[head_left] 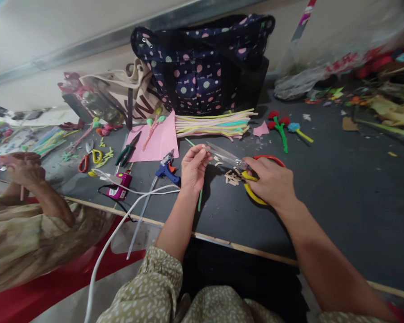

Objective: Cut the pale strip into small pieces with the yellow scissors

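Observation:
My right hand [271, 179] is closed around the scissors [226, 156], which have one red and one yellow handle. Their blades point left, with the tips at the fingers of my left hand [194, 166]. That hand pinches something small and pale that I cannot make out. A green pipe cleaner [200, 200] shows above and below my left wrist; its middle is hidden. Short pale cut pieces [233, 176] lie in a small heap under the blades. Just left of my left hand rests a blue glue gun [168, 169], its glue stick poking over the table edge.
Behind my hands lie a bundle of pipe cleaners [215, 124], a pink sheet [158, 146] and a dark patterned bag [198, 67]. Pliers [129, 150], a pink power socket [121, 185] and a white cable [111, 242] are at left. A co-worker's hands [23, 170] work farther left. Pipe-cleaner flowers [280, 128] lie at right.

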A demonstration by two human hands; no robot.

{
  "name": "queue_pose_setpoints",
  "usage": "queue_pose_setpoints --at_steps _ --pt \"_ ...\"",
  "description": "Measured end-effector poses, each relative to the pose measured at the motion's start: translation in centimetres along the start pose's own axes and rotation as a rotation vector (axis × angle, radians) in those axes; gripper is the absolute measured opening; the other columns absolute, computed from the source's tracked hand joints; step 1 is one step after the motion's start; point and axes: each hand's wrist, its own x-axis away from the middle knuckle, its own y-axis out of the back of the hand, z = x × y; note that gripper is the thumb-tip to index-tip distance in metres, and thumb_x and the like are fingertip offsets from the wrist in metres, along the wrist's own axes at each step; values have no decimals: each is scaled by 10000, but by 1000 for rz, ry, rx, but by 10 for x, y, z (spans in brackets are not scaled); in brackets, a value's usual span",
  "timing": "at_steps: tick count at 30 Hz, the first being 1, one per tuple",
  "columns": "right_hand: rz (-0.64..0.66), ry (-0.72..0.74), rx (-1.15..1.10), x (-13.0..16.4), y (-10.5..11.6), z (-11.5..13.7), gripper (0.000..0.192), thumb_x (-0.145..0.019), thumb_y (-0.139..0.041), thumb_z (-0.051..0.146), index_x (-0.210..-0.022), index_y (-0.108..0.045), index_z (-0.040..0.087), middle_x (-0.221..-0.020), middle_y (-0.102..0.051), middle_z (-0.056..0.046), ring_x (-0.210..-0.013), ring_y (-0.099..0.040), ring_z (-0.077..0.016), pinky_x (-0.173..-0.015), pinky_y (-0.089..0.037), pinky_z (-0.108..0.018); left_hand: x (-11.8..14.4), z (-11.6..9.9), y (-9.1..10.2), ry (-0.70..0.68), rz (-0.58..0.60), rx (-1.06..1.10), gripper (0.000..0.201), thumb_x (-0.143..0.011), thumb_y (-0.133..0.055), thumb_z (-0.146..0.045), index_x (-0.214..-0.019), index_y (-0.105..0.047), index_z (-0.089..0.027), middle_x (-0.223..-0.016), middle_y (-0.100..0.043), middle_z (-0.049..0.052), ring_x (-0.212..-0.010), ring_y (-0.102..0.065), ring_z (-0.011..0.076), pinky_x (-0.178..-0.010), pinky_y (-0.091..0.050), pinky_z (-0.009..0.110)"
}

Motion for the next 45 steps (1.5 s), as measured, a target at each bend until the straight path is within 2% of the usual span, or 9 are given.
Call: queue_pose_setpoints --at_steps 3,8,21,34,45 --pt "23 -9 -4 0 0 0 323 -832 -491 201 -1113 -641 252 -849 -651 -1 -750 -544 -125 -589 -279 -247 0 -1 0 -11 19 13 178 -687 -778 -192 -843 -695 -177 -879 -705 0 -700 -634 74 -721 -513 220" --pt "54 -29 -15 1 -1 0 335 -833 -478 207 -1123 -640 255 -859 -650 -10 -762 -539 -132 -603 -287 -255 -1 -1 0 3 -21 -4 201 -654 -792 -155 -822 -686 -188 -859 -698 -15 -691 -636 72 -717 -512 217" --pt "32 -24 -18 3 -3 3 346 -845 -481 216 -1147 -640 272 -875 -669 3 -761 -558 -123 -575 -269 -257 -2 3 3 -4 13 30 209 -649 -801 -156 -815 -679 -188 -824 -686 -25 -686 -638 63 -716 -526 199" --pt "81 -16 15 5 -4 4 352 -866 -473 264 -1180 -633 276 -870 -677 -8 -725 -542 -121 -555 -248 -263 -2 4 1 90 -55 63 196 -669 -765 -105 -816 -666 -188 -795 -691 -33 -680 -647 65 -750 -525 204" --pt "68 12 19 5 -2 5 344 -884 -441 261 -1172 -631 264 -822 -657 -13 -719 -529 -128 -563 -248 -267 -2 3 -1 107 -61 106 182 -675 -758 -89 -800 -663 -180 -732 -676 -42 -648 -639 62 -749 -523 213"
